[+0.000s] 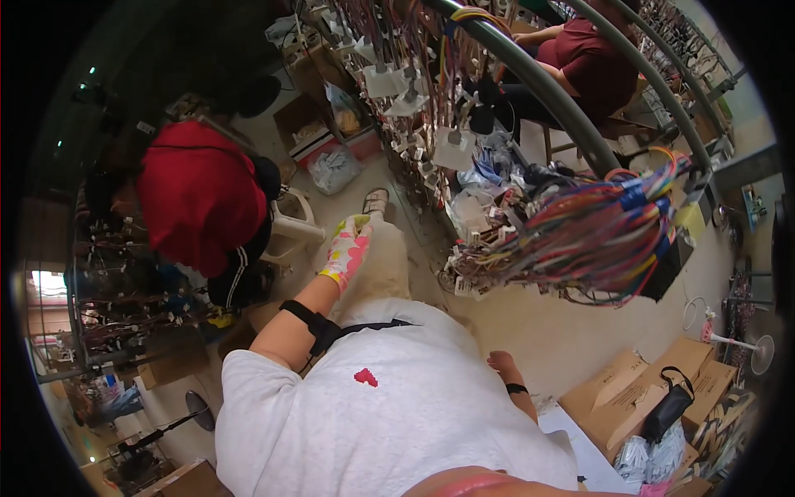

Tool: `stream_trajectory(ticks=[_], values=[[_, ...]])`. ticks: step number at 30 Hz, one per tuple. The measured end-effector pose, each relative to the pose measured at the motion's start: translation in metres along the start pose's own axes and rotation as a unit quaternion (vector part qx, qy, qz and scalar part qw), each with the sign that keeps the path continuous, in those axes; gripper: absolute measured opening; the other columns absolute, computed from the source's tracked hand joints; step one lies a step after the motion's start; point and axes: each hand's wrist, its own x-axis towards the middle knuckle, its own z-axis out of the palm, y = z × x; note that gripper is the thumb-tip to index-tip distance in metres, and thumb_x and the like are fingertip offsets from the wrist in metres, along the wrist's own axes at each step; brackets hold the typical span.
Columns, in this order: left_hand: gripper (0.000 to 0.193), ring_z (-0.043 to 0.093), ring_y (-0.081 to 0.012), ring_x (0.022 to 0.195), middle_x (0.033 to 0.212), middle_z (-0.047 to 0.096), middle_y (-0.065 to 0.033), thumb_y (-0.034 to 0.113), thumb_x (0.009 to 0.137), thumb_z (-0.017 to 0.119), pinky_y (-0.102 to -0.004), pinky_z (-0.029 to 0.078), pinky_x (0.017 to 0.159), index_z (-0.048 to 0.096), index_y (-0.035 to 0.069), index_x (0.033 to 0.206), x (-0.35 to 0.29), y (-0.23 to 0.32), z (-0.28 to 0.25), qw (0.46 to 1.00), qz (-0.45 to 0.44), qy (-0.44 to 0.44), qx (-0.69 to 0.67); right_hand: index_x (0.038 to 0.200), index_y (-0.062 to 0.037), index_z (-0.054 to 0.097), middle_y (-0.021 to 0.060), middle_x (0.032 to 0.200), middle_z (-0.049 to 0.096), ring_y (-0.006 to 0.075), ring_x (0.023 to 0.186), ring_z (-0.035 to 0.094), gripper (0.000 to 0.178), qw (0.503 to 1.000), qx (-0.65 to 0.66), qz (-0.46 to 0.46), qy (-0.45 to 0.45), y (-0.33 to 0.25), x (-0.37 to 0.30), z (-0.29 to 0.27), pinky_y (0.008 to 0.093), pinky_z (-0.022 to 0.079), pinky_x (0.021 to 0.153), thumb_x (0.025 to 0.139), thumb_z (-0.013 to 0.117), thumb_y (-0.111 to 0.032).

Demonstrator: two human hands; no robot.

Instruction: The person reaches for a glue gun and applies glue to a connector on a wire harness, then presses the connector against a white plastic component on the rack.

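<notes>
My left hand [351, 245] wears a white, pink and yellow-green patterned glove and hangs in front of my pale trouser leg. Its fingers look curled in; whatever may be inside them is hidden. At my right side hangs my bare right hand [501, 361], low beside my shirt, with its fingers foreshortened and partly hidden, and a dark band on the wrist. Neither hand touches the wire harnesses [580, 232], a thick bundle of many-coloured cables with white connectors hanging from a metal rack [542, 79] ahead on the right.
A person in a red top [199, 195] bends over at left near a white plastic stool [294, 224]. Another person in dark red [592, 66] sits beyond the rack. Cardboard boxes [625, 402] with a black pouch [667, 406] stand at lower right. A plastic bag [335, 170] lies on the floor ahead.
</notes>
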Motion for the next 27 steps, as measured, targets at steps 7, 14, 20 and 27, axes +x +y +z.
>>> stream_trajectory(ticks=[7, 14, 20, 27], values=[[0.03, 0.057, -0.0174, 0.085, 0.091, 0.06, -0.0065, 0.028, 0.089, 0.055, -0.0286, 0.043, 0.076, 0.053, 0.005, 0.107, 0.229, -0.053, 0.0, 0.949, -0.018, 0.063, -0.307, 0.082, -0.0128, 0.058, 0.0049, 0.08, 0.062, 0.028, 0.067, 0.059, 0.015, 0.814, -0.455, -0.362, -0.003, -0.091, 0.087, 0.045, 0.0394, 0.048, 0.061, 0.073, 0.065, -0.023], [0.017, 0.044, -0.0059, 0.068, 0.079, 0.051, 0.0026, 0.024, 0.091, 0.054, -0.0208, 0.036, 0.06, 0.053, 0.01, 0.1, 0.478, -0.135, -0.022, 0.908, -0.109, 0.088, -0.394, 0.081, -0.0118, 0.06, 0.0079, 0.08, 0.062, 0.0304, 0.07, 0.059, 0.015, 0.841, -0.458, -0.286, -0.031, -0.317, 0.143, 0.124, 0.0404, 0.048, 0.065, 0.074, 0.063, -0.024], [0.018, 0.049, -0.005, 0.069, 0.089, 0.058, 0.0034, 0.026, 0.092, 0.054, -0.0204, 0.039, 0.058, 0.053, 0.014, 0.105, 0.576, -0.136, -0.093, 0.839, -0.203, -0.004, -0.505, 0.081, -0.0109, 0.061, 0.0106, 0.08, 0.063, 0.0325, 0.073, 0.06, 0.016, 0.851, -0.468, -0.228, -0.072, -0.419, 0.134, 0.168, 0.0413, 0.048, 0.068, 0.074, 0.062, -0.025], [0.026, 0.055, -0.006, 0.074, 0.098, 0.06, 0.0011, 0.025, 0.093, 0.052, -0.0212, 0.043, 0.062, 0.052, 0.012, 0.115, 0.639, -0.13, -0.138, 0.847, -0.215, 0.024, -0.485, 0.08, -0.0099, 0.062, 0.0136, 0.08, 0.063, 0.0349, 0.076, 0.06, 0.018, 0.854, -0.476, -0.208, 0.014, -0.496, 0.188, 0.16, 0.0423, 0.048, 0.072, 0.075, 0.059, -0.027]])
